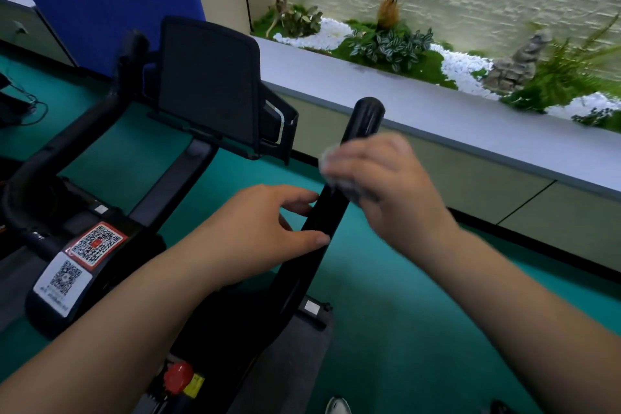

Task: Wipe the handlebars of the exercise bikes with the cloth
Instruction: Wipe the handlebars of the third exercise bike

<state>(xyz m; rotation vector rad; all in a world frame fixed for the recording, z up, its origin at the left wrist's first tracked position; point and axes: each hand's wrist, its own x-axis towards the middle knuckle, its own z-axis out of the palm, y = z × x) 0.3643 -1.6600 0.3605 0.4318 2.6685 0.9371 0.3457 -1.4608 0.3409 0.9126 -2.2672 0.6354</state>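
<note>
The exercise bike (pixel 111 245) spreads out to the left of and below both my hands, its dark screen (pixel 208 87) well beyond my left hand. The right handlebar (pixel 322 212) runs up between my hands, its rounded tip just past my right one. My left hand (pixel 265 228) rests against the bar lower down, fingers loosely curled and thumb touching it, more steadying than gripping. My right hand (pixel 379 178) is blurred; its fingers curl round the grey cloth (pixel 339 171), pressed against the bar's upper stretch. I judge the risk is the small bunched cloth slipping from my fingers on a fast stroke, or my skipping the tip and the underside my left hand covers.
</note>
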